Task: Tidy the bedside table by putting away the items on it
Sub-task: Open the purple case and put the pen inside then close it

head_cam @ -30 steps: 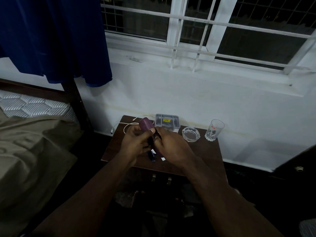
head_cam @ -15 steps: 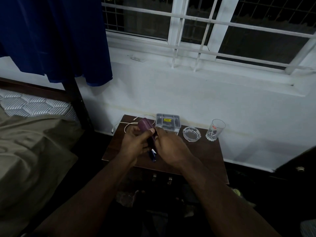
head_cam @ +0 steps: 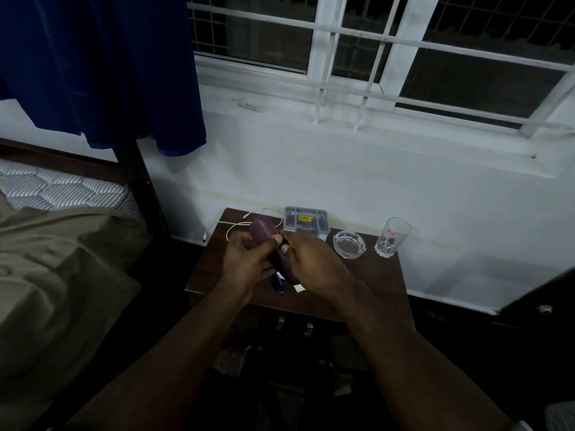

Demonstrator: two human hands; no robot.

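Over the dark wooden bedside table (head_cam: 367, 281) both my hands hold a purple case (head_cam: 263, 231). My left hand (head_cam: 249, 262) grips it from the left with the thumb on top. From the right, my right hand (head_cam: 311, 262) pinches it, fingertips at its upper edge. The case's lower part is hidden between my hands. A small blue item (head_cam: 278, 286) and a white scrap (head_cam: 299, 288) lie on the table under my hands. At the back of the table are a white cable (head_cam: 236, 225), a grey plastic box (head_cam: 306, 220), a glass ashtray (head_cam: 349, 244) and a drinking glass (head_cam: 392, 237).
A bed with an olive sheet (head_cam: 53, 275) and striped mattress (head_cam: 62, 188) lies to the left, its dark post (head_cam: 140, 181) near the table. A blue curtain (head_cam: 102, 66) hangs above. The white wall and barred window (head_cam: 373, 57) stand behind the table. Drawer handles (head_cam: 294, 323) show below its front edge.
My hands have kept hold of the purple case and shifted only slightly over the table. The white scrap shows again beside my right hand.
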